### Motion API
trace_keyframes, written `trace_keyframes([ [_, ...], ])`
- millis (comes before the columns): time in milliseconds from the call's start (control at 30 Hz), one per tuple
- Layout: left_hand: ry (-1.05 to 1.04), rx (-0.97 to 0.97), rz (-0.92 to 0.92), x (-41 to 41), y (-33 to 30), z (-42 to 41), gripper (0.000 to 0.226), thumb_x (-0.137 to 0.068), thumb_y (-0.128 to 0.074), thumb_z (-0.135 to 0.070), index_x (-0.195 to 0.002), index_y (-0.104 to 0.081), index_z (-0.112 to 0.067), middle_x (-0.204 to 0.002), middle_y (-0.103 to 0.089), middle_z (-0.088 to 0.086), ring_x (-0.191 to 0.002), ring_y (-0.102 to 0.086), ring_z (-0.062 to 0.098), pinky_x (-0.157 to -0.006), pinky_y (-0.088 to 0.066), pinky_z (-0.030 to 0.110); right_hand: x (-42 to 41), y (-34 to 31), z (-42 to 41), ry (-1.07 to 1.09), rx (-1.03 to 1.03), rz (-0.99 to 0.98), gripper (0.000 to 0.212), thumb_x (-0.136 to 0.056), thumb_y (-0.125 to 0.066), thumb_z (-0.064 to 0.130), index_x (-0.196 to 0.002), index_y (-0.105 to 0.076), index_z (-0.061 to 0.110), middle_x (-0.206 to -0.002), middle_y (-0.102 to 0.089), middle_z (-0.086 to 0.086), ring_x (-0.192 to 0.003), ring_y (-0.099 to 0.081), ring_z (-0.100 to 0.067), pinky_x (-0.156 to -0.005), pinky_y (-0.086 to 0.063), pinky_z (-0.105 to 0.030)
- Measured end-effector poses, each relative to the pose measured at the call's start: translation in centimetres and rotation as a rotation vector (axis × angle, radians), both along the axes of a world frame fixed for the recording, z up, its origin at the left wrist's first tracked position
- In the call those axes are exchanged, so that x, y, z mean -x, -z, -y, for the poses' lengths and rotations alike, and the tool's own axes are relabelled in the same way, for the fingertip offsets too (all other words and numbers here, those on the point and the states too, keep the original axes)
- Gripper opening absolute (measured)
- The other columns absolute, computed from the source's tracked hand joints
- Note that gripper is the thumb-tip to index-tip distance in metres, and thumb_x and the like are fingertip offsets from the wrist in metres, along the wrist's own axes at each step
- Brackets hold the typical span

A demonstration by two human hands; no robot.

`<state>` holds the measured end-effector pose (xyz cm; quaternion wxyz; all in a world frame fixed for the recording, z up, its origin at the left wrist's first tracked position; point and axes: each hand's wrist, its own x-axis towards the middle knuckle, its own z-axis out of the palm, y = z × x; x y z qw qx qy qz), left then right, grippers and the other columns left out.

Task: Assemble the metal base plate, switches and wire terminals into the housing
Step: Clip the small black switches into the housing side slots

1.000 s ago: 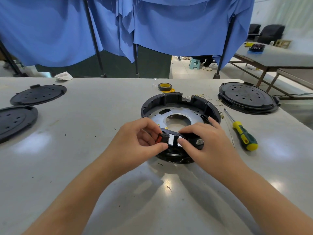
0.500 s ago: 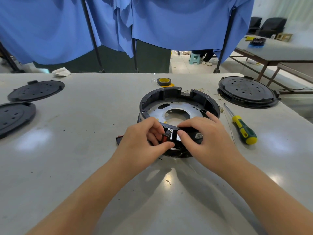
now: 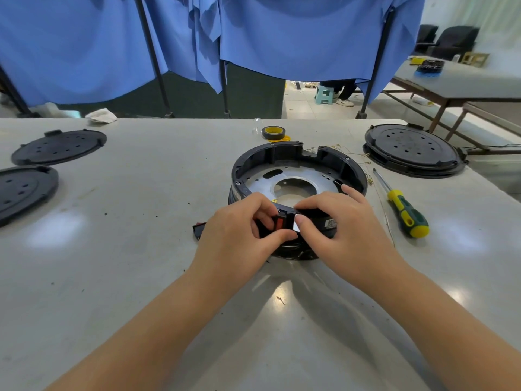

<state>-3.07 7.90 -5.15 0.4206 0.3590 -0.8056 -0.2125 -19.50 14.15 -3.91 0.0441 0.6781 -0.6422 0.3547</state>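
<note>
A round black housing [image 3: 270, 158] lies on the table with a shiny metal base plate [image 3: 313, 176] seated inside it. At its near wall my left hand [image 3: 239, 238] pinches a black rocker switch with a red face [image 3: 282, 222] against the wall. My right hand [image 3: 341, 230] grips the housing's near rim, its thumb beside the switch. A second switch [image 3: 198, 229] lies on the table, half hidden behind my left hand. Thin wires with ring terminals [image 3: 363, 158] trail off the housing's far right side.
A yellow-green screwdriver [image 3: 404, 211] lies right of the housing. A yellow tape roll [image 3: 273, 133] sits behind it. Black round lids rest at the far right [image 3: 411, 149] and at the left [image 3: 59, 146], [image 3: 22, 190]. Blue curtains on stands hang behind the table.
The camera has dipped closer. My left hand has turned the red-faced switch upright against the housing wall, and the second switch on the table has come into view at its left.
</note>
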Motion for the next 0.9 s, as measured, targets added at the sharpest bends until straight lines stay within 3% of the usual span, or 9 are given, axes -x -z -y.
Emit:
trace_keyframes([
  [133, -0.052, 0.166, 0.083, 0.1, 0.0, 0.0, 0.035, -0.068, -0.075, -0.048, -0.088, -0.061, -0.023, -0.075, -0.056, -0.014, -0.066, -0.046, 0.002, -0.06, -0.038, 0.014, -0.1, 0.0, 0.0, -0.005, 0.009, 0.016, 0.016, -0.086, -0.063, 0.038, -0.097, -0.068, 0.027, -0.091, -0.066, 0.016, -0.093, -0.059, -0.004, -0.114, -0.021, -0.036],
  [267, -0.069, 0.327, 0.154, 0.0, -0.2, 0.7, 0.052, -0.07, -0.065, -0.051, -0.105, -0.062, -0.013, -0.104, -0.059, -0.002, -0.095, -0.049, 0.015, -0.08, -0.041, 0.025, -0.2, 0.1, 0.2, 0.006, 0.043, 0.047, 0.02, -0.082, -0.067, 0.044, -0.093, -0.069, 0.026, -0.087, -0.066, 0.018, -0.088, -0.057, 0.0, -0.109, -0.026, -0.032],
  [333, -0.025, 0.297, 0.194, -0.1, -0.5, 0.9, 0.058, -0.071, -0.061, -0.055, -0.111, -0.064, -0.013, -0.116, -0.062, -0.001, -0.109, -0.052, 0.018, -0.089, -0.044, 0.035, -0.3, 0.2, 0.3, 0.024, 0.062, 0.054, 0.019, -0.081, -0.069, 0.042, -0.09, -0.069, 0.026, -0.083, -0.065, 0.019, -0.084, -0.055, 0.001, -0.105, -0.028, -0.03],
  [433, 0.075, 0.223, 0.267, -0.5, -0.7, 1.4, 0.055, -0.073, -0.065, -0.056, -0.11, -0.067, -0.016, -0.112, -0.066, -0.005, -0.111, -0.056, 0.016, -0.093, -0.045, 0.043, -0.3, 0.2, 0.4, 0.039, 0.065, 0.076, 0.019, -0.079, -0.07, 0.043, -0.087, -0.068, 0.026, -0.08, -0.063, 0.021, -0.083, -0.055, 0.0, -0.101, -0.027, -0.026],
  [500, 0.131, 0.165, 0.273, -0.9, -0.8, 1.7, 0.051, -0.073, -0.071, -0.051, -0.111, -0.068, -0.017, -0.11, -0.067, -0.007, -0.11, -0.056, 0.012, -0.096, -0.044, 0.036, -0.3, 0.1, 0.5, 0.039, 0.062, 0.093, 0.02, -0.078, -0.069, 0.044, -0.086, -0.068, 0.027, -0.078, -0.062, 0.022, -0.089, -0.053, 0.0, -0.099, -0.026, -0.023],
  [600, 0.173, 0.093, 0.219, -1.4, -1.1, 1.9, 0.038, -0.082, -0.063, -0.037, -0.116, -0.068, -0.02, -0.113, -0.065, -0.011, -0.112, -0.052, 0.003, -0.099, -0.039, 0.018, -0.3, 0.2, 0.5, 0.029, 0.066, 0.093, 0.02, -0.078, -0.068, 0.046, -0.084, -0.068, 0.027, -0.076, -0.06, 0.024, -0.096, -0.047, 0.007, -0.095, -0.024, -0.019],
  [733, 0.141, 0.086, 0.216, -1.2, -1.1, 2.1, 0.026, -0.092, -0.061, -0.018, -0.117, -0.069, -0.019, -0.117, -0.062, -0.009, -0.113, -0.052, 0.005, -0.098, -0.041, 0.02, -0.3, 0.3, 0.5, 0.03, 0.074, 0.111, 0.021, -0.075, -0.066, 0.047, -0.083, -0.068, 0.027, -0.072, -0.055, 0.028, -0.094, -0.038, 0.023, -0.09, -0.022, -0.015],
  [900, 0.155, 0.016, 0.171, -1.1, -1.3, 2.3, 0.024, -0.093, -0.06, -0.017, -0.114, -0.071, -0.021, -0.107, -0.063, -0.011, -0.106, -0.054, 0.003, -0.092, -0.04, 0.012, -0.2, 0.2, 0.5, 0.033, 0.063, 0.146, 0.022, -0.073, -0.065, 0.049, -0.082, -0.069, 0.029, -0.071, -0.055, 0.029, -0.094, -0.036, 0.026, -0.09, -0.024, -0.019],
])
